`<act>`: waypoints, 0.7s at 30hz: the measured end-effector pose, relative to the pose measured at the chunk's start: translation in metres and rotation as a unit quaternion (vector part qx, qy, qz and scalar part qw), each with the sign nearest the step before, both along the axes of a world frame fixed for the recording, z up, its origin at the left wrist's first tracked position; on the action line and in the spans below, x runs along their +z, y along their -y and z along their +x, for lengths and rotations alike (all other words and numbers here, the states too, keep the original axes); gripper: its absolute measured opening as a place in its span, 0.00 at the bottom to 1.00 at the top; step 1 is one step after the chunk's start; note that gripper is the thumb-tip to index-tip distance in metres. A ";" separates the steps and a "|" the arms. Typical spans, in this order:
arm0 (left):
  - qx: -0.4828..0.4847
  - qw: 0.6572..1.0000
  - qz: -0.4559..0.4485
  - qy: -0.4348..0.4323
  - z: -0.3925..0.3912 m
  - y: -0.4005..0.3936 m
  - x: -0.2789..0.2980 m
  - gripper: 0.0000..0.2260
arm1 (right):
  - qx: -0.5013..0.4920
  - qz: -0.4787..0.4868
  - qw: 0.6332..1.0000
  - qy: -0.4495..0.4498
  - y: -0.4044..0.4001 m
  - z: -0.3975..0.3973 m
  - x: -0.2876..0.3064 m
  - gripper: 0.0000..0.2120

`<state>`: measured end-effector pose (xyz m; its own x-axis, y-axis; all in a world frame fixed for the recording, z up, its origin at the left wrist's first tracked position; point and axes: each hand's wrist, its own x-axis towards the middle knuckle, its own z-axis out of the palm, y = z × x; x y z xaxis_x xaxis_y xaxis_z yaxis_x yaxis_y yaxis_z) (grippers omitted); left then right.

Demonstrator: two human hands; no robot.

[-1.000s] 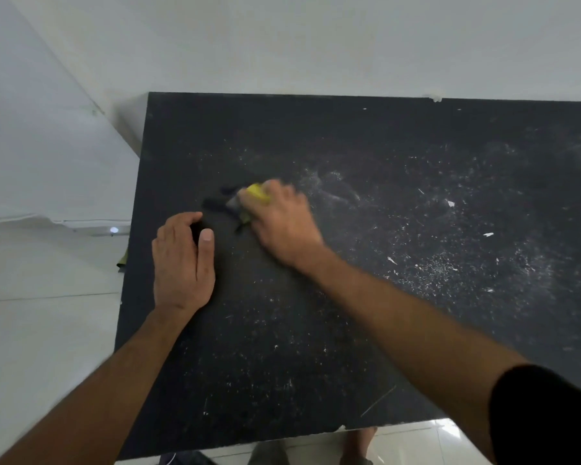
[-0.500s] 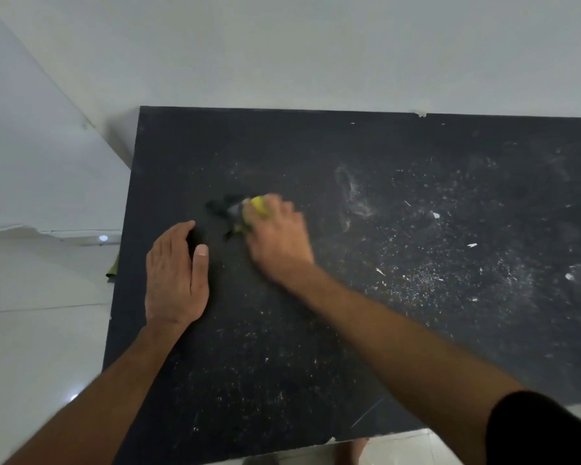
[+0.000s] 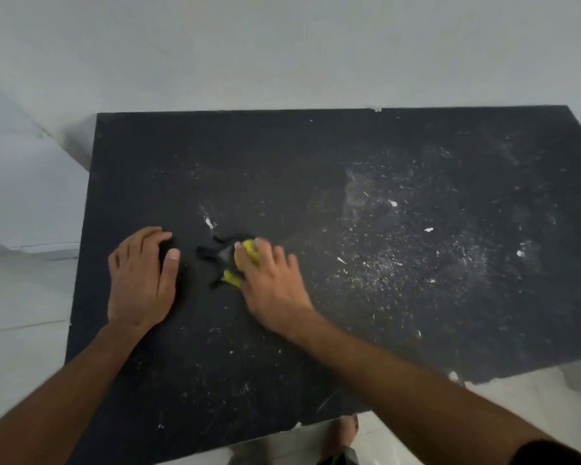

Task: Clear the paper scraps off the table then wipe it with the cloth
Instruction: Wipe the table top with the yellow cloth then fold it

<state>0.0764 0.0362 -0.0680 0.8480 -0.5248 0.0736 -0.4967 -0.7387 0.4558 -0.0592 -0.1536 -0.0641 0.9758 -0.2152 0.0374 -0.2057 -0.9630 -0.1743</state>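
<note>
A black table (image 3: pixel 282 156) fills the view, dusted with white specks and small paper scraps (image 3: pixel 393 203), densest on its right half. My right hand (image 3: pixel 272 286) presses a yellow and dark cloth (image 3: pixel 230 260) flat against the tabletop left of centre, fingers over it. My left hand (image 3: pixel 141 283) lies palm down on the table just left of the cloth, fingers curled a little, holding nothing. A small white scrap (image 3: pixel 209 223) lies just beyond the cloth.
A white wall runs behind the table's far edge. Pale floor tiles (image 3: pixel 21 297) show to the left and below the near edge. My feet (image 3: pixel 344 434) stand at the near edge. A white scrap (image 3: pixel 453 375) sits at the near right edge.
My right hand has drawn the cloth back toward me and slightly right. The view has shifted, showing more of the table. My left hand stays planted.
</note>
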 end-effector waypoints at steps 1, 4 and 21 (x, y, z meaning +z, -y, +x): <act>-0.012 1.000 0.008 0.002 -0.002 0.000 -0.001 0.24 | -0.029 -0.015 0.999 0.029 0.024 -0.004 -0.001 0.23; -0.050 0.998 0.029 0.004 -0.018 0.016 0.000 0.24 | -0.188 -0.078 0.979 0.033 0.135 -0.026 -0.002 0.19; -0.135 0.989 -0.056 -0.023 -0.146 0.241 -0.001 0.23 | -0.129 -0.044 0.990 0.023 0.214 -0.198 -0.006 0.22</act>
<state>-0.0701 -0.2043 -0.0694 0.6820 -0.7233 0.1082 -0.6454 -0.5257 0.5541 -0.2575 -0.3673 -0.0699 0.8859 -0.4504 0.1109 -0.4399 -0.8917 -0.1067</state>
